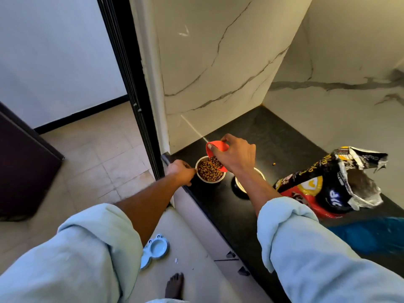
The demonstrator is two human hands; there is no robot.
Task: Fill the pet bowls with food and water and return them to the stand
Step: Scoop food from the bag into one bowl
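While our left hand [182,171] fingers pinch the round steel bowl [210,169] rim at 9 o'clock, our right hand [235,155] fingers pinch the tilted orange plastic scoop [213,149], pouring brown kibble [207,170]; next, we judge, water for the second steel bowl [240,184] at 3 o'clock.

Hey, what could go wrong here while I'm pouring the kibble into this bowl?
The steel bowl sits close to the counter edge, so a nudge from the left hand might tip it off. The tilted red scoop could spill kibble past the rim. The open food bag looks slumped and may topple.

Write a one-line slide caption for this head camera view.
Right hand tips kibble from a red scoop into a steel bowl steadied by the left hand.
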